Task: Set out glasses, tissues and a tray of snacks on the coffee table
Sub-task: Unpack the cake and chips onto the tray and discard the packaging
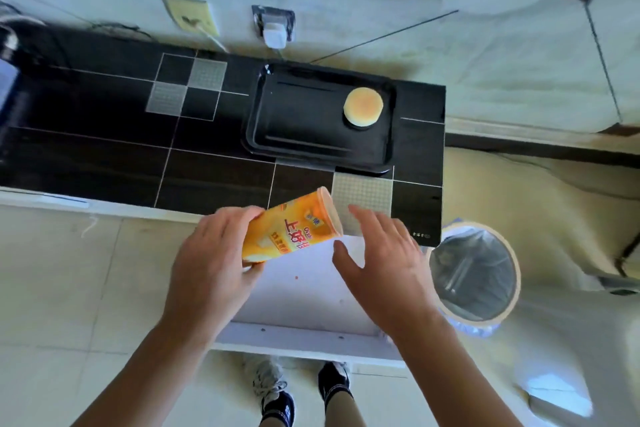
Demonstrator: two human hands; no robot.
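Observation:
An orange snack canister (294, 224) is tilted, its lid end pointing up and right, and my left hand (211, 263) grips its lower end. My right hand (384, 260) is open just right of the canister, fingers spread, not touching it. Both hands are above an open white drawer (311, 322). Further back, a black tray (322, 146) lies on the black tiled countertop (121, 149). A round yellow bun (363, 106) sits in the tray's far right corner.
A round bin (474, 274) lined with a clear bag stands on the floor right of the counter's end. A wall socket with a white plug (274, 28) is behind the tray. A dark bottle (8, 76) stands at the far left. My feet (301, 392) are below the drawer.

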